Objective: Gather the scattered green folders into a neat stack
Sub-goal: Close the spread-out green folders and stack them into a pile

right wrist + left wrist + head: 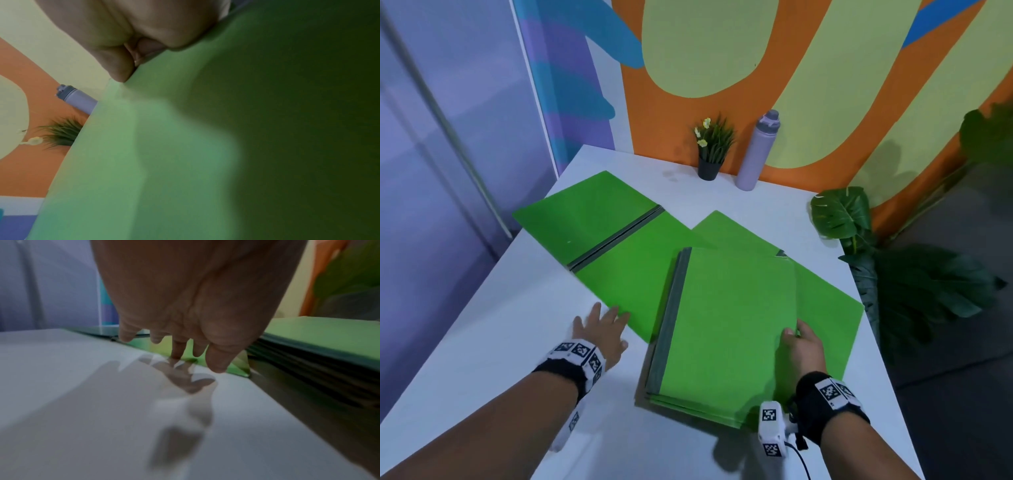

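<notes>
A stack of green folders (pixel 726 325) with grey spines lies near the table's front, its near end lifted slightly. My right hand (pixel 799 346) grips the stack's right edge, thumb on top (pixel 123 71). The stack (pixel 164 146) fills the right wrist view. Another green folder (pixel 599 226) lies at the left rear, and one more (pixel 825 308) pokes out under the stack to the right. My left hand (pixel 601 329) hovers just over the white table with fingers (pixel 218 363) spread, tips at the near corner of the left folder (pixel 238 368).
The white table (pixel 482 342) has a small potted plant (pixel 712 147) and a lilac bottle (pixel 756 150) at its back edge by the painted wall. Large leafy plants (pixel 893 267) stand off the table's right side.
</notes>
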Demonstrator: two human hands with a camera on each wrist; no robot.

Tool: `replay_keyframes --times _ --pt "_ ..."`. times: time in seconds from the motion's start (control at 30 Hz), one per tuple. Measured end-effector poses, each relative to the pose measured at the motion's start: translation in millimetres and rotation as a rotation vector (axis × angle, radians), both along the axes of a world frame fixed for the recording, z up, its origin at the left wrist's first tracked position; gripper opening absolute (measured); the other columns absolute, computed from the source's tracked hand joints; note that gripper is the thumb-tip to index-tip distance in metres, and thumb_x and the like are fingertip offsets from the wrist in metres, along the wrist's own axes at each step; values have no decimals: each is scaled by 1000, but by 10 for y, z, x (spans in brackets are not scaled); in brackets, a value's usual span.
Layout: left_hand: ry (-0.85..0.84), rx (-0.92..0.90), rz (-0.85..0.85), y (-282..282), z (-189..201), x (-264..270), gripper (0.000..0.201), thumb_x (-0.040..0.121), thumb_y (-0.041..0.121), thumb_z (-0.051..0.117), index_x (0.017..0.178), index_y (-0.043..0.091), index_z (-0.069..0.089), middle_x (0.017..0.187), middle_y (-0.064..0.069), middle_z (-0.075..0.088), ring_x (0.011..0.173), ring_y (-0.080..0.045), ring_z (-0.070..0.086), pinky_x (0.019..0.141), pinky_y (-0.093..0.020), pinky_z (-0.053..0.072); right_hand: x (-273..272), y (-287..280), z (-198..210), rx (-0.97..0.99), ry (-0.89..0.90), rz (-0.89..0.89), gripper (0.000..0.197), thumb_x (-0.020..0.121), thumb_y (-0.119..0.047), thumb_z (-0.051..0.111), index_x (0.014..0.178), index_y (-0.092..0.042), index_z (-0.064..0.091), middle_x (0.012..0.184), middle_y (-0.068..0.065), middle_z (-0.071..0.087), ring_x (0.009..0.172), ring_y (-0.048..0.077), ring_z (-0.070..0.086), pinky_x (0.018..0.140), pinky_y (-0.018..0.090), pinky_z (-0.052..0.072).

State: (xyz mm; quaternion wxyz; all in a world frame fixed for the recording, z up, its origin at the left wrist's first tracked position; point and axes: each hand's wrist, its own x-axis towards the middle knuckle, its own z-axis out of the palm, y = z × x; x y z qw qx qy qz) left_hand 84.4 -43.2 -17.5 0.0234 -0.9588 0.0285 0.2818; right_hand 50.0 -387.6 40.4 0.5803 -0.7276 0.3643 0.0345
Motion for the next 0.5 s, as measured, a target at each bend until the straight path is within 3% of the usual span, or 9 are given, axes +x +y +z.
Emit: replay_keyframes --times 0.1,0.2,0.27,0.37,0.47,0.5 --pt "-16 15 -101 -105 149 -206 58 98 40 32 152 24 22 159 -3 30 151 -27 11 119 -55 12 32 -49 -33 -3 -22 7 52 96 -9 47 146 -16 33 154 9 30 139 32 31 111 48 25" --pt "16 -253 -21 -109 222 -391 44 98 31 42 141 24 48 144 -6 54 131 -25 50 111 -42 38 27 -38 -57 -12 -30 23 52 95 -9 48 145 -16 33 154 9 31 139 31 30 114 50 24" --pt "-144 -409 102 -36 203 -403 39 96 18 49 134 19 56 136 -8 59 116 -23 61 100 -36 49 8 -2 -65 -16 -31 36 52 95 -10 48 145 -16 34 153 8 31 140 30 29 114 49 24" --pt "-350 -460 218 89 122 -231 44 93 13 55 137 12 51 140 -12 53 121 -26 56 104 -37 47 -27 47 -74 -16 -31 38 52 95 -10 49 145 -17 34 153 6 32 139 29 30 113 48 25" --pt "-283 -357 215 140 82 -52 61 92 27 57 148 16 34 159 -10 27 144 -30 30 115 -46 34 -65 65 -55 -26 -30 47 52 94 -10 50 144 -16 35 152 7 33 138 29 32 113 48 26" --pt "-232 -310 216 148 83 -23 63 92 32 56 149 17 31 159 -8 28 144 -30 30 114 -48 35 -73 59 -50 -29 -30 50 52 94 -10 50 144 -16 36 152 8 34 138 30 32 114 48 25"
